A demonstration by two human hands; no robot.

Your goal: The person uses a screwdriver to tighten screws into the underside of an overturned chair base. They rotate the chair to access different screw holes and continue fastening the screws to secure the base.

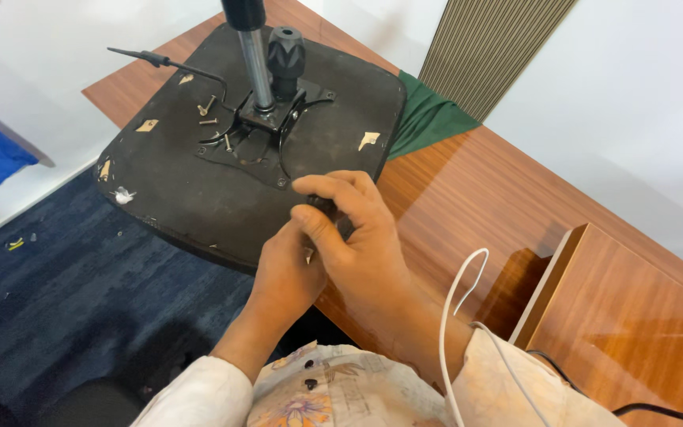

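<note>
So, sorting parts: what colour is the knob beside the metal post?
Black knob, seen in the head view.

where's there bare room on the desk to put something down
Bare wood on the desk between the seat base, the green cloth and the raised wooden box. Crowded around the metal bracket, with loose screws, and where both hands meet.

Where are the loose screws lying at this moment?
In the head view, the loose screws lie on the upturned black seat base, left of the metal post, beyond both hands.
</note>
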